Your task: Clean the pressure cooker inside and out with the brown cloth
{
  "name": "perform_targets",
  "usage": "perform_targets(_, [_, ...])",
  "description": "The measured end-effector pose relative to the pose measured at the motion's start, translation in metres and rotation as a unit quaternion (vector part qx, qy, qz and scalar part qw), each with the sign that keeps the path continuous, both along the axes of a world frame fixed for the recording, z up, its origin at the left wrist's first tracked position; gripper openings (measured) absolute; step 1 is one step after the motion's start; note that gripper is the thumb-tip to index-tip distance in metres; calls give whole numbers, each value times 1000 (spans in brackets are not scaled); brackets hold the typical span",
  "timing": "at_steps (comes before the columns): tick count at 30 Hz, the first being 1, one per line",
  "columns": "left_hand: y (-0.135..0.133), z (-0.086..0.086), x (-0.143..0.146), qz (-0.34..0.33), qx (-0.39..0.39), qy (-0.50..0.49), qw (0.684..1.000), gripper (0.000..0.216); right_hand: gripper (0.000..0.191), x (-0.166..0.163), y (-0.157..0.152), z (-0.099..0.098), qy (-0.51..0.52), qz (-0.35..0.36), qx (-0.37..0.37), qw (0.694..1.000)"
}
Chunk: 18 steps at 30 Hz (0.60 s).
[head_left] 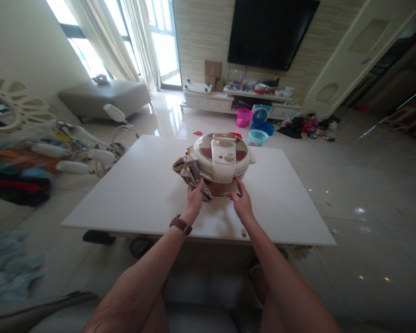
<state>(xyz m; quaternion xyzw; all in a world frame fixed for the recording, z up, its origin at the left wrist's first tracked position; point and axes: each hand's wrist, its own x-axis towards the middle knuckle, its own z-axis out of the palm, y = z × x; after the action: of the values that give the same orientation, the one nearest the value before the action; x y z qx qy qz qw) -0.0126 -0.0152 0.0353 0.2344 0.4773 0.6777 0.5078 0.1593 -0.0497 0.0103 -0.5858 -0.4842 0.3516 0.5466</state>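
Observation:
A cream and dark-red electric cooker [223,158] with its lid shut stands in the middle of a white table [142,194]. My left hand [195,195] is closed around a brown patterned cloth [190,171] that lies against the cooker's left side. My right hand [241,200] rests at the cooker's front right base, fingers pressed to it and partly curled. A brown watch sits on my left wrist.
A cluttered rack with white handles [72,155] stands left of the table. A grey bench [104,95] sits by the window. Beyond the table are a pink bin [243,117], a blue basket [257,137], a TV stand [239,99] and scattered floor items.

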Motion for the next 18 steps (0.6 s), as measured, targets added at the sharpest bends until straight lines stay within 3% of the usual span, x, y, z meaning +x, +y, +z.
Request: perform_targets(18, [0, -2, 0, -2, 10, 0, 1000, 22, 79, -2, -1, 4, 2, -3, -5, 1000])
